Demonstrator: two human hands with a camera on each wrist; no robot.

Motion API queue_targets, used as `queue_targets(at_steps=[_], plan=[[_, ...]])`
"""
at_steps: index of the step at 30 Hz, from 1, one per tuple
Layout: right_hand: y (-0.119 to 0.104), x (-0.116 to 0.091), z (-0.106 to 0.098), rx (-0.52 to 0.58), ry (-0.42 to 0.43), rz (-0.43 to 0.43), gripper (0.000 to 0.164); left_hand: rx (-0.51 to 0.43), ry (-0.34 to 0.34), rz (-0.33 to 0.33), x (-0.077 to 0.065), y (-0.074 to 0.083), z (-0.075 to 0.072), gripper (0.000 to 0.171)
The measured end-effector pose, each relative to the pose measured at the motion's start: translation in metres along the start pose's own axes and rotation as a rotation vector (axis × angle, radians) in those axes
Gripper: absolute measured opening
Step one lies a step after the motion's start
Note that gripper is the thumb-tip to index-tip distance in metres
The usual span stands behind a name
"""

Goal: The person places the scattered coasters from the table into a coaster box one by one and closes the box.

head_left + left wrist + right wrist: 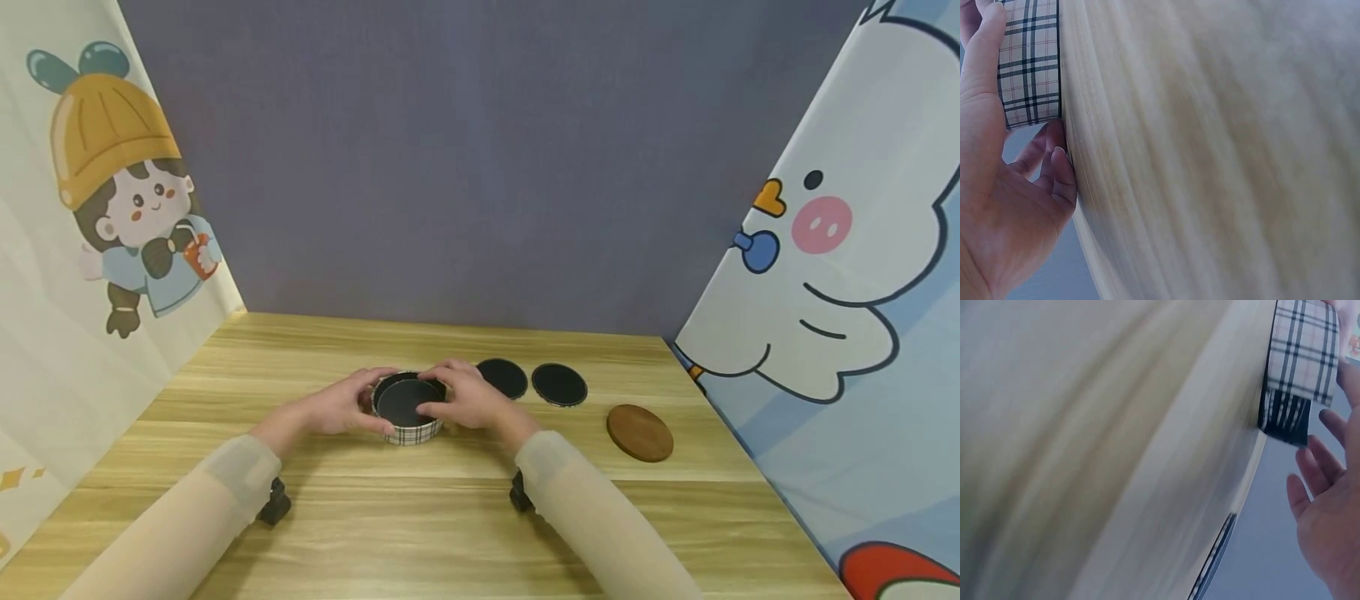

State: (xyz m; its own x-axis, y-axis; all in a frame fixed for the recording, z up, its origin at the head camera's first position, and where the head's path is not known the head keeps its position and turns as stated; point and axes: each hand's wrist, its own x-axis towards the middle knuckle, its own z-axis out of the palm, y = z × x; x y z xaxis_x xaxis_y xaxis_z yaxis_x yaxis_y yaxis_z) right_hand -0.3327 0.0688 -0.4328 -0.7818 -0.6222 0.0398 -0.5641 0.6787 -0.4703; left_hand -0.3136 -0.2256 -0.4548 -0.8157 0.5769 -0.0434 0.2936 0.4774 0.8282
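A round, open-topped plaid holder [415,435] with a dark interior stands on the table between both hands. My left hand [347,403] grips its left side, thumb along the front wall and fingers at the back rim. In the left wrist view, the thumb lies against the plaid side [1030,59] and the lower fingers curl beside it. From the right, my right hand [471,395] reaches over the rim, its thumb above the dark inside. The right wrist view shows a gap in the plaid wall [1302,353], with dark striped edges inside, and lower fingers spread loosely nearby.
Two flat black discs [559,385] lie right of the holder, one partly behind the right hand. Farther right is a round brown wooden disc [640,432]. A grey-blue panel [465,167] closes off the back of the wood-grain table [390,533], with printed cartoon sheets at both sides.
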Motion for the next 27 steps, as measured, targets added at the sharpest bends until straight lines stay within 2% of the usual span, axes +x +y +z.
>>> queue_targets(at_steps=[6,19,27], plan=[[0.011,-0.013,-0.011,0.066,0.002,0.001,0.060,-0.001,0.014,0.014,-0.001,0.001,0.001,0.111],[0.033,-0.041,-0.019,0.063,-0.036,-0.014,0.054,0.036,0.036,0.007,-0.001,0.000,0.001,0.111],[0.041,-0.058,-0.022,0.063,-0.060,-0.020,0.052,0.022,0.032,-0.002,0.000,0.002,0.002,0.112]])
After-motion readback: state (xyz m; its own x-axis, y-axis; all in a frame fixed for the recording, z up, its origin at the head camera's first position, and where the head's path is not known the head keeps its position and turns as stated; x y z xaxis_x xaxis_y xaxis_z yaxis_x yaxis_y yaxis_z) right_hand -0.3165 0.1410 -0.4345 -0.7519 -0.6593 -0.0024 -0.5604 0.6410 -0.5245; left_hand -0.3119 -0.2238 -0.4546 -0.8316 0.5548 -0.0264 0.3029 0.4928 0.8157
